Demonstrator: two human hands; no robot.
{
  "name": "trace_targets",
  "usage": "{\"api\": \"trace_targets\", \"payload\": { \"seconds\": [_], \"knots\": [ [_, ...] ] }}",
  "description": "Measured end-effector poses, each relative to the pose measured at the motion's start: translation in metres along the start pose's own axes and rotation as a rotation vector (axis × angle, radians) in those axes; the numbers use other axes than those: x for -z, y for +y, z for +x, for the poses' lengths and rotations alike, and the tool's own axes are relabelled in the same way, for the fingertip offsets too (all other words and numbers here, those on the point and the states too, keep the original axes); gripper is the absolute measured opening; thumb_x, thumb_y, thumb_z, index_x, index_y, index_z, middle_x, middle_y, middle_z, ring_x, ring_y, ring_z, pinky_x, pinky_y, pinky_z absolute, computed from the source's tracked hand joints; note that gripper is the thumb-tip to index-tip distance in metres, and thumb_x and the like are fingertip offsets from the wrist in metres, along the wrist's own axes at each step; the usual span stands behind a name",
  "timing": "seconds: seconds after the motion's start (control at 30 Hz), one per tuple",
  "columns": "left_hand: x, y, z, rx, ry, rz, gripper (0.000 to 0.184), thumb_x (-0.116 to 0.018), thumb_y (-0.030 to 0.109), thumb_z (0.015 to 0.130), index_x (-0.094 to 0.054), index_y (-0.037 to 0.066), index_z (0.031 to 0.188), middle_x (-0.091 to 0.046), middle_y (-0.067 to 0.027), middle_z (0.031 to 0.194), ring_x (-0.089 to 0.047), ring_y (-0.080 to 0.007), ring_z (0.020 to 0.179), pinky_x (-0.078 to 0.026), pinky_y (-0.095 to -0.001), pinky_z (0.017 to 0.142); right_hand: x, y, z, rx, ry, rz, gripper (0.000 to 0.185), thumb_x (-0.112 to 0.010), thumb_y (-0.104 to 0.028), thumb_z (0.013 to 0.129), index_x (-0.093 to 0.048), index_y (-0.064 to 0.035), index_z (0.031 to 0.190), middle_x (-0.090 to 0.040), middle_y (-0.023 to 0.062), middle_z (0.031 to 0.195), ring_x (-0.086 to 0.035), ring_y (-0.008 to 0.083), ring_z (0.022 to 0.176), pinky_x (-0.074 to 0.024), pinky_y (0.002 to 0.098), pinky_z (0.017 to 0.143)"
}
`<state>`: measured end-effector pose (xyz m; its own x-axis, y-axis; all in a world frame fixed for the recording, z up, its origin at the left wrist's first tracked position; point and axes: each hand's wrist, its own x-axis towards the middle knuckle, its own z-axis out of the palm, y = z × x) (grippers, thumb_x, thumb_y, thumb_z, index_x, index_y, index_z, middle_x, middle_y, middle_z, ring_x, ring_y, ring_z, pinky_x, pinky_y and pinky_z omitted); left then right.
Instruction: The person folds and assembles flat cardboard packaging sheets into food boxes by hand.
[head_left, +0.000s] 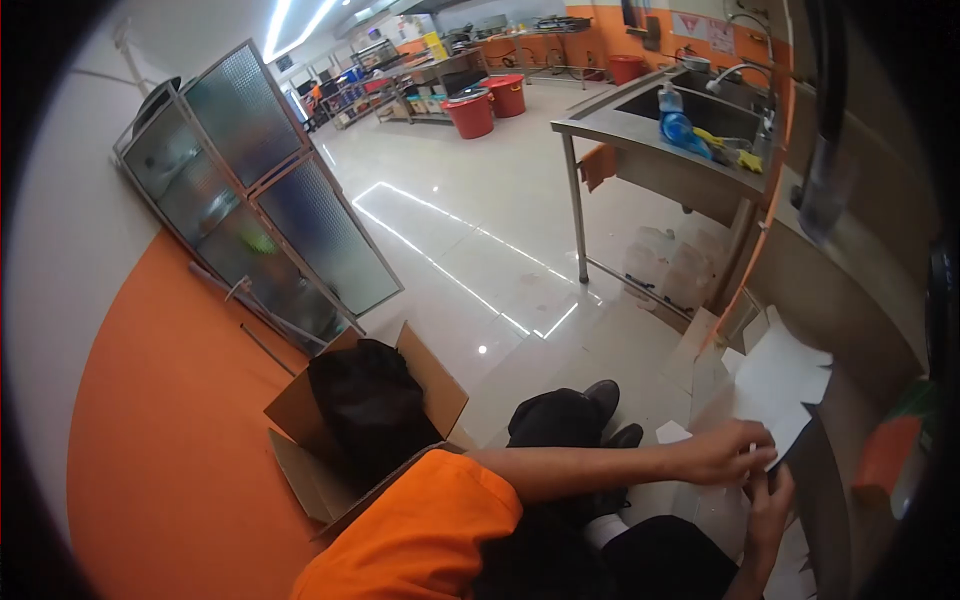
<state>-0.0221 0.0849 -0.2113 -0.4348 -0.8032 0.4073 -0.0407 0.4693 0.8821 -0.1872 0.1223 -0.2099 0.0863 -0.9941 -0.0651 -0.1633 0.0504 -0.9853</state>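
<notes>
A white sheet of thin card (785, 375) with notched, flap-like edges, like an unfolded carton, is at the lower right. My left hand (722, 452) reaches across from the orange sleeve, its fingers closed on the card's lower edge. Just below it, my right hand (770, 505) has its fingers bent up at the same edge, gripping the card there. The two hands nearly meet, and parts of the fingertips are hidden. More pale card pieces lie around and below the hands, partly covered by them.
An open cardboard box (440, 385) with a black bag (370, 395) inside stands at my left. A glass-door cabinet (320, 235) stands beyond it. Ahead right is a steel sink (640, 135) holding a blue bottle (675, 125). Red bins (470, 115) stand farther back.
</notes>
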Motion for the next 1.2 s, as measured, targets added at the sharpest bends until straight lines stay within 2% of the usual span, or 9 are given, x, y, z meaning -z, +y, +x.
{"api": "trace_targets", "payload": {
  "seconds": [0.07,0.1,0.23,0.33,0.57,0.77,1.0,1.1,1.2],
  "knots": [
    [0.006,0.009,-0.010,0.061,-0.132,0.047,0.037,-0.065,0.025,0.081,-0.053,-0.002,0.103,-0.054,-0.0175,0.098,-0.056,-0.0276,0.086,-0.044,-0.0375,0.074,0.003,0.013,0.005,-0.159,0.046,0.208,0.036,-0.052,-0.018,0.091,-0.047,0.0030,0.120,-0.054,0.0102,0.110,-0.053,0.0181,0.101,-0.0431,0.0310,0.086],
    [0.007,0.013,-0.016,0.093,-0.197,0.065,0.043,-0.068,0.025,0.077,-0.051,-0.002,0.107,-0.052,-0.0185,0.103,-0.055,-0.0298,0.091,-0.043,-0.0390,0.078,0.006,0.013,0.013,-0.195,-0.116,0.210,0.032,-0.045,-0.015,0.093,-0.046,0.0019,0.121,-0.053,0.0105,0.112,-0.053,0.0180,0.104,-0.0422,0.0310,0.089],
    [0.001,0.016,-0.037,0.051,-0.203,0.573,0.071,-0.075,0.021,0.068,-0.036,0.001,0.124,-0.045,-0.0165,0.111,-0.048,-0.0324,0.105,-0.036,-0.0417,0.086,-0.013,0.028,0.021,-0.131,-0.037,0.270,0.031,-0.043,-0.008,0.093,-0.044,0.0014,0.123,-0.053,0.0113,0.115,-0.053,0.0180,0.105,-0.0423,0.0323,0.090],
    [-0.018,-0.002,-0.040,0.002,-0.023,0.711,0.064,-0.071,0.018,0.070,-0.038,0.001,0.122,-0.048,-0.0160,0.107,-0.049,-0.0303,0.102,-0.037,-0.0406,0.086,-0.023,0.031,0.022,-0.102,0.082,0.310,0.032,-0.045,-0.007,0.092,-0.044,0.0014,0.123,-0.053,0.0112,0.115,-0.053,0.0182,0.104,-0.0421,0.0319,0.089],
    [-0.003,0.005,-0.016,-0.023,0.019,0.626,0.012,-0.062,0.012,0.075,-0.057,0.001,0.073,-0.057,-0.0107,0.078,-0.058,-0.0281,0.079,-0.044,-0.0389,0.068,-0.006,0.010,0.018,-0.113,0.162,0.342,0.025,-0.053,-0.013,0.090,-0.048,-0.0028,0.112,-0.055,0.0063,0.103,-0.054,0.0151,0.093,-0.0469,0.0336,0.079],
    [-0.005,0.004,0.005,0.078,0.134,0.428,0.013,-0.061,0.009,0.075,-0.056,-0.002,0.073,-0.056,-0.0169,0.073,-0.057,-0.0379,0.068,-0.046,-0.0437,0.062,0.014,0.010,0.022,-0.087,0.191,0.403,0.018,-0.054,-0.013,0.091,-0.051,-0.0023,0.105,-0.055,0.0071,0.101,-0.055,0.0146,0.091,-0.0511,0.0361,0.078],
    [-0.018,-0.014,0.014,0.224,0.032,0.271,0.012,-0.060,0.005,0.072,-0.054,-0.005,0.068,-0.058,-0.0225,0.066,-0.058,-0.0405,0.068,-0.047,-0.0417,0.061,0.011,0.012,0.017,0.000,0.278,0.098,0.006,-0.060,-0.003,0.086,-0.056,-0.0005,0.089,-0.057,0.0028,0.083,-0.056,0.0100,0.076,-0.0485,0.0262,0.070],
    [-0.026,-0.025,0.011,0.280,0.009,0.181,0.015,-0.061,0.006,0.072,-0.055,-0.007,0.066,-0.060,-0.0203,0.065,-0.063,-0.0324,0.064,-0.048,-0.0367,0.058,0.002,0.014,0.017,0.119,0.263,-0.154,0.004,-0.059,-0.001,0.085,-0.055,0.0015,0.085,-0.056,0.0028,0.079,-0.055,0.0083,0.073,-0.0446,0.0212,0.067],
    [-0.018,-0.021,0.011,0.559,-0.091,-0.155,0.020,-0.063,0.009,0.074,-0.056,-0.007,0.065,-0.062,-0.0177,0.065,-0.064,-0.0210,0.061,-0.049,-0.0316,0.055,-0.005,0.012,0.016,0.095,0.261,-0.116,0.004,-0.058,0.000,0.086,-0.055,0.0019,0.086,-0.056,0.0029,0.079,-0.055,0.0080,0.073,-0.0455,0.0220,0.068]
  ]
}}
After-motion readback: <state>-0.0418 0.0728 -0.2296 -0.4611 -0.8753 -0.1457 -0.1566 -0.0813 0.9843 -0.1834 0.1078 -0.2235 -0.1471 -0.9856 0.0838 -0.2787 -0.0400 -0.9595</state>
